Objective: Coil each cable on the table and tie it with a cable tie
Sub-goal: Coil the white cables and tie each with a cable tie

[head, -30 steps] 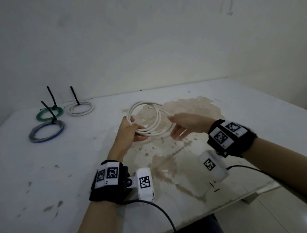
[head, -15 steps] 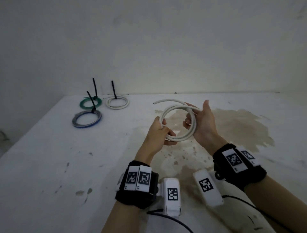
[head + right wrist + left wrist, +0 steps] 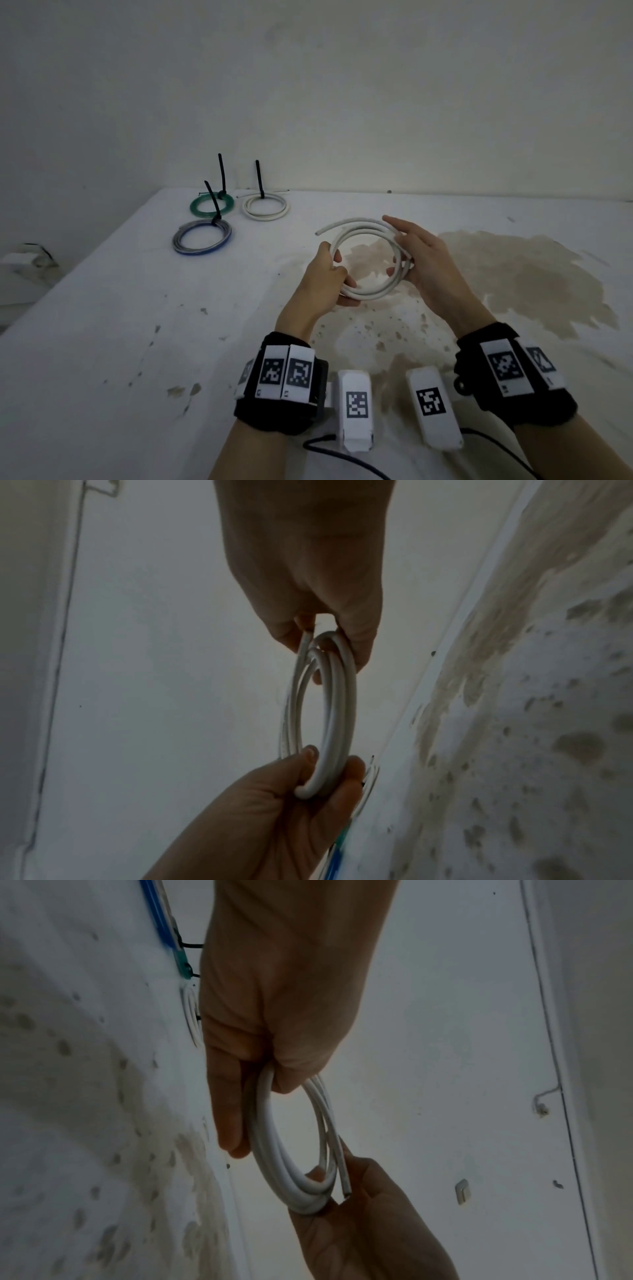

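Note:
A thick white cable (image 3: 368, 293) is wound into a coil of a few loops and held above the table. My left hand (image 3: 334, 274) grips its left side, thumb on top. My right hand (image 3: 411, 262) holds the right side, thumb inside the loop and fingers stretched along the outside. One loose cable end (image 3: 320, 232) sticks out at the upper left. In the left wrist view the coil (image 3: 270, 1139) hangs from my left hand (image 3: 274, 1010). The right wrist view shows my right hand (image 3: 308, 582) pinching the coil's (image 3: 337, 710) top. No cable tie is on this coil.
Three coils with upright black ties lie at the back left: green (image 3: 198, 209), white (image 3: 281, 209), grey-blue (image 3: 185, 244). The white table (image 3: 102, 342) carries a large brown stain (image 3: 513, 274). A wall rises close behind; the table's left edge drops to the floor.
My right hand has come in from the side and taken hold of the coil's right side. The loops have drawn into a tighter, rounder ring held between both hands.

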